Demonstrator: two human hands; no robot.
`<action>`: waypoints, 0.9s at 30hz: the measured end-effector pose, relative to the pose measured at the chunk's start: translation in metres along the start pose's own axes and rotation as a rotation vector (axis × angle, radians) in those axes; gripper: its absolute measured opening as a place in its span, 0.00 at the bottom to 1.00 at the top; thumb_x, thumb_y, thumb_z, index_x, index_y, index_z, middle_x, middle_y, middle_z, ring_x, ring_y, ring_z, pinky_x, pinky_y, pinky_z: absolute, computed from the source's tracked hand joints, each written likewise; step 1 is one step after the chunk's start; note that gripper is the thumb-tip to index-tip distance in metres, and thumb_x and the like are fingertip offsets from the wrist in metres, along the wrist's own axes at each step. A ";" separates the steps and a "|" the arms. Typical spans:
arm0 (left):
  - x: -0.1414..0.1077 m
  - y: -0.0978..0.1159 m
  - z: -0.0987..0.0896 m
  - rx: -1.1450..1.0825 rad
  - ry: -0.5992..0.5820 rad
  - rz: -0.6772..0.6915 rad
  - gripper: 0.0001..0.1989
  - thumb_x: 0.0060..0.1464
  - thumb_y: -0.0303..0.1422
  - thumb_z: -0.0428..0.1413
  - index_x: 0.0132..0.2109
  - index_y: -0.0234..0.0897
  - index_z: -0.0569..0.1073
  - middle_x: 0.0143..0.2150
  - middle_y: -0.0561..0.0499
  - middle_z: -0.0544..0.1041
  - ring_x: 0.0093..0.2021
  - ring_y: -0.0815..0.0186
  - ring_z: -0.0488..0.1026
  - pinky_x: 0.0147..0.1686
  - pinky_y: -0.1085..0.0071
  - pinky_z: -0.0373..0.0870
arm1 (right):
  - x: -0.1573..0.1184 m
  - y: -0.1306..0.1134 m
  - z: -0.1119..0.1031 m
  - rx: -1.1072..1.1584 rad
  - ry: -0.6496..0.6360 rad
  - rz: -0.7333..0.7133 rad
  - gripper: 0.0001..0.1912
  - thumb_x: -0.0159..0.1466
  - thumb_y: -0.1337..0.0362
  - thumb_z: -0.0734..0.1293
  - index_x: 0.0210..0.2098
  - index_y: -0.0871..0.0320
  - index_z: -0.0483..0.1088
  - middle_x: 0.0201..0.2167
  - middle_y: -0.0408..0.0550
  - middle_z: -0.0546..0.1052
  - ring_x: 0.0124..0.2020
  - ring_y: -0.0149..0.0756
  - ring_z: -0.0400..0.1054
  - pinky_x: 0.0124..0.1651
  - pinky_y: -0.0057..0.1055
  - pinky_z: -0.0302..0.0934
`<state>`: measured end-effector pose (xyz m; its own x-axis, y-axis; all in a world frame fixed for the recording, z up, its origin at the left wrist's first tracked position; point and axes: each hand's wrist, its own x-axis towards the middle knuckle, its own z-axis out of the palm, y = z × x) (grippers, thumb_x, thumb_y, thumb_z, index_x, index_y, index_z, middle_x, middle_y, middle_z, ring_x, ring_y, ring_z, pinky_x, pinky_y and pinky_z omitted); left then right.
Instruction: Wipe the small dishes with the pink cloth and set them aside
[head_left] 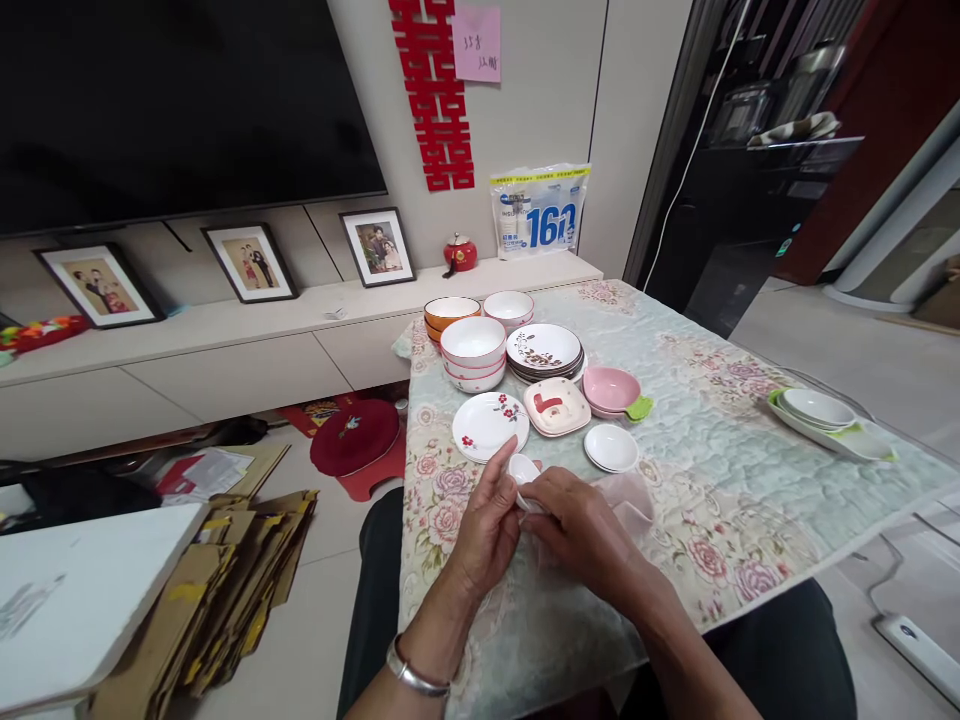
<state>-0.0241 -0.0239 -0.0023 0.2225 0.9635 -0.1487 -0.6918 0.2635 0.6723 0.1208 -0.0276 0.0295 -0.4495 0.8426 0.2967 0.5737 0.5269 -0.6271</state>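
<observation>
Both my hands are closed around a small white hollow ceramic piece (523, 468) with a rounded end; my fingers hide the rest. My left hand (491, 515) grips it between thumb and fingers. From the other side my right hand (581, 515) pinches it. A thin, pale pinkish see-through cloth or film (628, 502) lies beside and under my right hand; whether it is held cannot be told. Just beyond my hands are white plates with red flowers (486, 425), square dishes with a red figure (556, 406) and small white dishes (611, 448).
Farther back stand white bowls (473, 345), orange bowls (451, 310), brown-patterned plates (544, 345) and pink bowls with a green handle (611, 390). Oval dishes (825, 415) lie at the right edge of the floral-covered table (735, 500). Flattened cardboard (247, 580) is on the left.
</observation>
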 end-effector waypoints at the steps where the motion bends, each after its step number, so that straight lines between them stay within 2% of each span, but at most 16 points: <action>1: 0.001 0.000 0.000 0.001 -0.002 0.002 0.29 0.54 0.34 0.63 0.62 0.41 0.69 0.45 0.47 0.81 0.46 0.63 0.77 0.50 0.69 0.70 | 0.000 0.000 0.001 -0.006 0.008 -0.005 0.08 0.63 0.75 0.64 0.38 0.58 0.72 0.36 0.47 0.75 0.41 0.38 0.66 0.42 0.31 0.59; 6: 0.007 -0.006 -0.005 -0.085 0.119 -0.002 0.19 0.59 0.37 0.59 0.54 0.33 0.76 0.53 0.45 0.78 0.46 0.65 0.75 0.44 0.73 0.72 | -0.001 0.008 -0.002 -0.118 -0.037 -0.016 0.08 0.63 0.74 0.65 0.38 0.57 0.73 0.36 0.48 0.74 0.41 0.39 0.66 0.41 0.32 0.58; 8: 0.008 -0.008 -0.007 -0.094 0.123 -0.049 0.21 0.59 0.40 0.59 0.55 0.32 0.75 0.50 0.44 0.79 0.42 0.65 0.75 0.38 0.73 0.73 | -0.002 0.010 -0.004 -0.136 -0.041 -0.021 0.07 0.63 0.73 0.65 0.36 0.57 0.74 0.34 0.47 0.73 0.40 0.38 0.66 0.40 0.32 0.58; 10: 0.007 -0.008 -0.007 -0.068 0.079 -0.075 0.24 0.58 0.41 0.59 0.58 0.35 0.72 0.48 0.43 0.79 0.42 0.63 0.76 0.36 0.71 0.73 | -0.002 0.010 -0.004 -0.129 -0.022 -0.023 0.07 0.63 0.73 0.64 0.35 0.57 0.73 0.33 0.47 0.73 0.39 0.38 0.66 0.40 0.31 0.58; 12: 0.004 -0.007 -0.004 -0.024 0.040 -0.058 0.26 0.56 0.39 0.61 0.60 0.39 0.71 0.53 0.43 0.77 0.49 0.59 0.75 0.43 0.67 0.73 | -0.003 0.010 -0.002 -0.110 0.009 -0.020 0.07 0.64 0.73 0.64 0.36 0.57 0.73 0.34 0.47 0.74 0.39 0.38 0.66 0.41 0.31 0.58; 14: 0.001 -0.006 -0.001 0.019 0.033 -0.011 0.28 0.53 0.36 0.64 0.60 0.41 0.71 0.60 0.43 0.73 0.58 0.57 0.70 0.54 0.66 0.68 | -0.002 0.009 0.000 -0.091 0.036 -0.020 0.07 0.64 0.72 0.64 0.37 0.57 0.73 0.34 0.47 0.75 0.39 0.38 0.66 0.41 0.32 0.59; 16: -0.001 -0.005 0.001 0.041 0.044 0.018 0.28 0.51 0.35 0.65 0.60 0.42 0.71 0.61 0.43 0.72 0.60 0.57 0.68 0.57 0.66 0.64 | -0.002 0.009 0.001 -0.064 0.055 -0.036 0.06 0.64 0.72 0.65 0.37 0.57 0.73 0.35 0.47 0.75 0.40 0.38 0.66 0.42 0.32 0.59; 20: 0.002 -0.006 -0.001 -0.013 0.073 0.026 0.23 0.56 0.38 0.61 0.57 0.35 0.73 0.50 0.44 0.79 0.49 0.62 0.75 0.48 0.71 0.70 | 0.001 0.011 -0.002 -0.024 0.017 -0.070 0.05 0.63 0.73 0.66 0.35 0.57 0.72 0.36 0.47 0.75 0.41 0.38 0.67 0.43 0.31 0.59; 23: 0.006 -0.007 -0.005 -0.083 0.130 -0.028 0.21 0.60 0.42 0.57 0.52 0.30 0.76 0.43 0.44 0.80 0.39 0.67 0.75 0.39 0.75 0.71 | 0.001 0.014 -0.003 -0.069 -0.036 -0.068 0.05 0.63 0.72 0.67 0.36 0.57 0.73 0.34 0.46 0.74 0.39 0.38 0.66 0.40 0.31 0.58; 25: 0.008 -0.008 -0.006 -0.100 0.154 -0.097 0.21 0.61 0.43 0.56 0.51 0.28 0.77 0.42 0.44 0.80 0.37 0.67 0.75 0.37 0.74 0.72 | 0.001 0.015 -0.003 -0.099 -0.040 -0.077 0.04 0.63 0.71 0.67 0.35 0.57 0.73 0.33 0.46 0.74 0.39 0.38 0.65 0.40 0.32 0.57; 27: 0.008 -0.008 -0.006 -0.105 0.160 -0.121 0.22 0.61 0.43 0.55 0.51 0.28 0.76 0.44 0.42 0.80 0.38 0.66 0.75 0.38 0.73 0.72 | 0.001 0.016 -0.002 -0.110 -0.017 -0.084 0.04 0.63 0.71 0.67 0.34 0.57 0.73 0.33 0.46 0.73 0.39 0.38 0.65 0.40 0.32 0.57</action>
<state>-0.0209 -0.0177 -0.0132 0.2017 0.9177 -0.3423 -0.7363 0.3725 0.5649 0.1310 -0.0183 0.0210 -0.5098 0.7937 0.3318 0.6052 0.6050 -0.5173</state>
